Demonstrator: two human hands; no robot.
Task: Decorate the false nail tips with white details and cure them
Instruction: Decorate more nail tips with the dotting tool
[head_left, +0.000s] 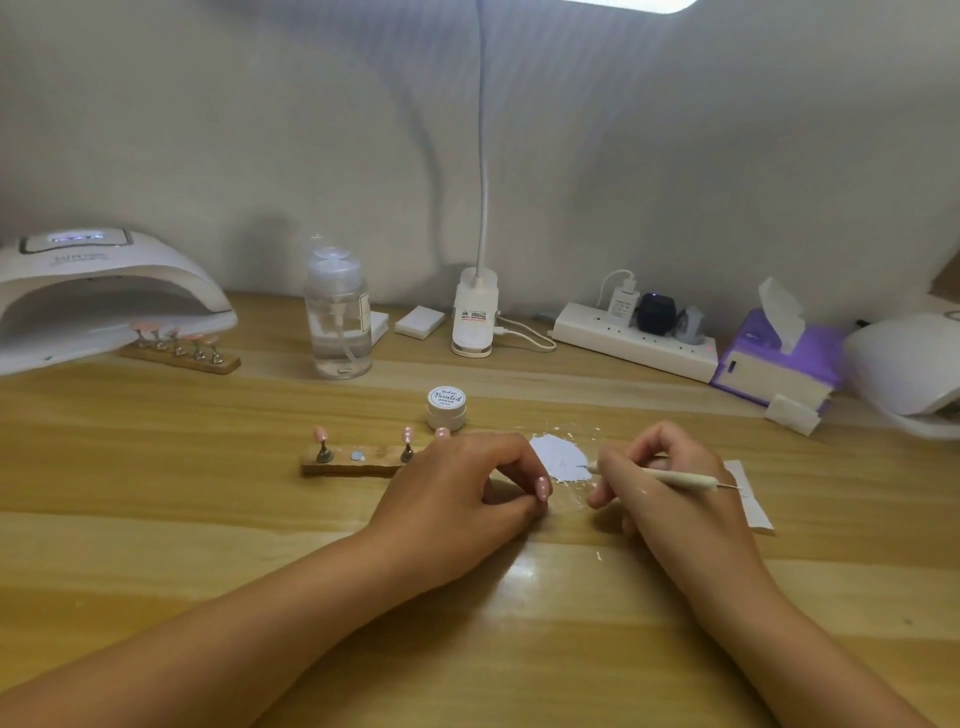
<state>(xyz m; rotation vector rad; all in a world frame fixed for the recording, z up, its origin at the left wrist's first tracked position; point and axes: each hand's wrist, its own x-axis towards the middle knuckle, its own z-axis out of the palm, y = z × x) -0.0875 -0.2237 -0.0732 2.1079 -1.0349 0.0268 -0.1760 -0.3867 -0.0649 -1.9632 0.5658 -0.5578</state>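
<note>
Looking down through the head camera, I see the wooden worktop filling the view, with the white curing lamp at its far left, display lit. One wooden holder sits at the lamp's mouth, carrying a row of pink nail tips on stands. The left hand rests on the worktop near the middle, its fingers curled in, thumb and forefinger closed on what looks like a pink tip with white marks. The right hand lies just beside it, fingers clamped round a pale brush held like a pen. A clear pump bottle stands further back. The nearer holder lies just left of the left hand, with two pink tips upright on it and a third showing behind the knuckles. A small white jar stands behind it. Between the hands lies a patch of white paint, and the brush's front end touches its right edge.
</note>
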